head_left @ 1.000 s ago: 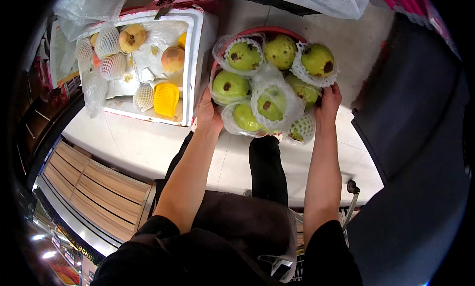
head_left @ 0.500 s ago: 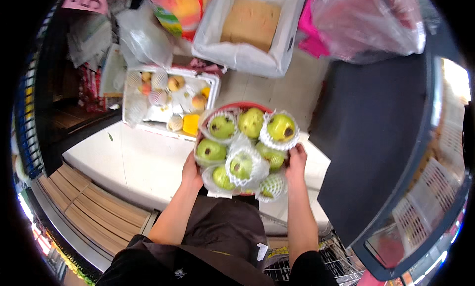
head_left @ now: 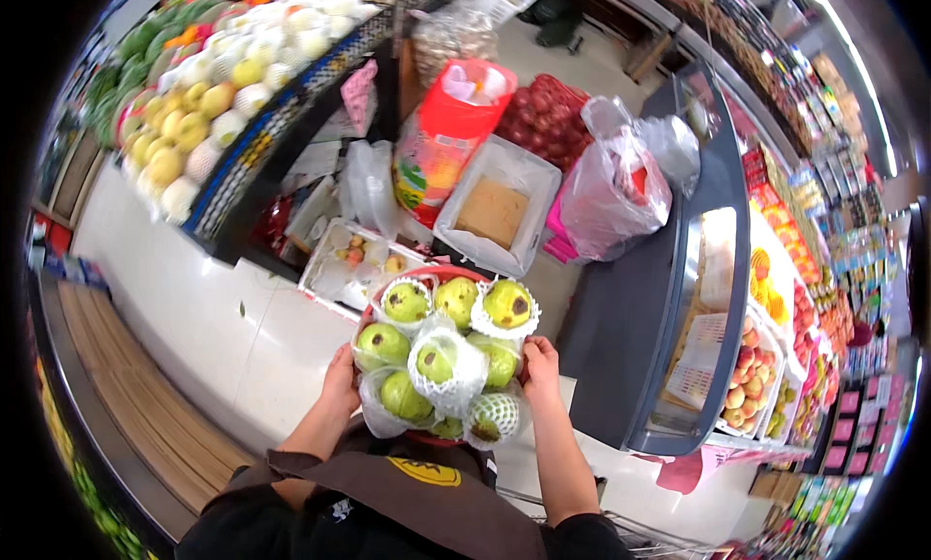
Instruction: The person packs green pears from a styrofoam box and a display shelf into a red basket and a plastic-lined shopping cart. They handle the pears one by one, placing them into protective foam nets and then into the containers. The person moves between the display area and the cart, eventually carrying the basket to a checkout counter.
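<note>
A red basket point(head_left: 448, 273) heaped with several green guavas point(head_left: 382, 346) is held in front of my body. Some of the guavas wear white foam nets, and thin clear plastic wraps others; several have dark spots. My left hand point(head_left: 339, 380) grips the basket's left side. On the opposite side, my right hand point(head_left: 541, 362) is closed round the rim, its fingertips partly hidden. Just beyond the basket on the floor sits a white foam box point(head_left: 326, 288) with a few peach-like fruits inside.
Ahead stand a white-lined bin point(head_left: 499, 259) holding cardboard, a red sack point(head_left: 446, 133) and a net bag of onions point(head_left: 543, 119). To the right is a dark display counter point(head_left: 621, 347); at left, a fruit stand point(head_left: 208, 206) and a wood-slatted ledge point(head_left: 136, 395).
The view has lifted and widened, showing the fruit stand and shelves. The foam box and bin look smaller and farther away. Both hands keep hold of the basket.
</note>
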The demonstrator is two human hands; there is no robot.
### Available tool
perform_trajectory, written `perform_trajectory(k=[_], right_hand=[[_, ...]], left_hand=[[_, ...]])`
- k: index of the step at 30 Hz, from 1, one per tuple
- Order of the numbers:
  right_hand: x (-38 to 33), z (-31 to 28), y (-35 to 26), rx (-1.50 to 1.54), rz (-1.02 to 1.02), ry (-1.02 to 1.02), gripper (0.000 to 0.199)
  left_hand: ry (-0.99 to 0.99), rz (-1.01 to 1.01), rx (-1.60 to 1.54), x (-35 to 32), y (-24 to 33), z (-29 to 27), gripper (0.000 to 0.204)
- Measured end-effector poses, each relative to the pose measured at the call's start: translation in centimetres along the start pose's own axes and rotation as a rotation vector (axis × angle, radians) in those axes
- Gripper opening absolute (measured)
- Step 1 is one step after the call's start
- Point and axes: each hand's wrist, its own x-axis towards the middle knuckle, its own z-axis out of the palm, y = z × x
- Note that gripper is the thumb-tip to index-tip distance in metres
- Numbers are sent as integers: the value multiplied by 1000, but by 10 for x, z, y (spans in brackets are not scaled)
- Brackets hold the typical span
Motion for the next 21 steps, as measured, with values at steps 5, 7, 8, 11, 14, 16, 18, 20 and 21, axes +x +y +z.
perform_trajectory(k=[5, 7, 8, 11, 14, 16, 18, 20, 21], right_hand=[[-65, 17, -54, -197, 29, -215, 8], [-118, 35, -65, -182, 71, -203, 6], [-146, 33, -64, -218, 98, -223, 6], [-190, 65, -74, -236, 49, -306, 7], [-226, 49, -79, -308, 128, -446, 7], [-229, 55, -87, -333, 165, -607, 7], [-258, 105, -70, -321, 158, -706, 7], [-274, 153, -52, -318, 199, -816, 8], [-298, 161, -35, -347, 254, -792, 8]], left_hand=[[25, 172, -4, -76, 0, -24, 16], [17, 186, -72, -116, -3, -52, 16], [44, 173, -108, -151, -9, -67, 18], [1, 255, -167, -230, 22, -54, 23], [72, 334, -239, -294, -15, -71, 27], [92, 439, -286, -321, -23, -78, 28], [109, 529, -313, -346, 13, -109, 27], [106, 617, -336, -361, 41, -147, 28], [152, 561, -347, -381, 48, -165, 29]])
